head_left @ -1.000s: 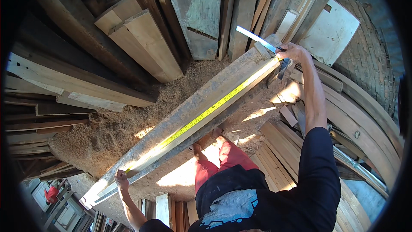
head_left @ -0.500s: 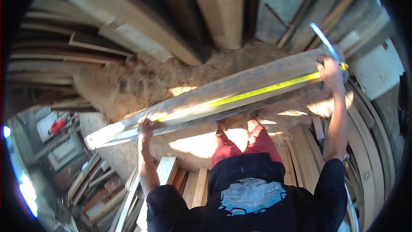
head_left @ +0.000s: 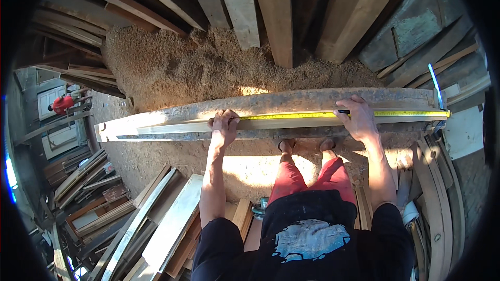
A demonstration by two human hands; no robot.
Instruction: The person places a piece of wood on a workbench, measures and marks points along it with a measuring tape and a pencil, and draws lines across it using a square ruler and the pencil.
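A long strip of light wood (head_left: pixel 291 124) lies along a weathered beam (head_left: pixel 307 103) that runs across in front of me. Along the strip stretches a yellow measuring tape (head_left: pixel 406 114), from my left hand out to the strip's right end. My left hand (head_left: pixel 224 125) is closed over the tape at its left end; the fingers hide what else is in the grip. Farther right, my right hand (head_left: pixel 359 118) grips a black marker (head_left: pixel 342 112) and rests over the tape and strip.
Boards (head_left: pixel 276 15) lean at the far side above a sawdust heap (head_left: pixel 166 62). Planks (head_left: pixel 174 229) are stacked near left, with curved boards (head_left: pixel 437 203) at right. A person in red (head_left: pixel 63 105) is in the left background. A thin pale blue strip (head_left: pixel 434 80) stands at the beam's right end.
My right hand has moved left from the strip's right end to partway along the tape, leaving the tape's far end in place. My left hand still grips the tape. The view has turned.
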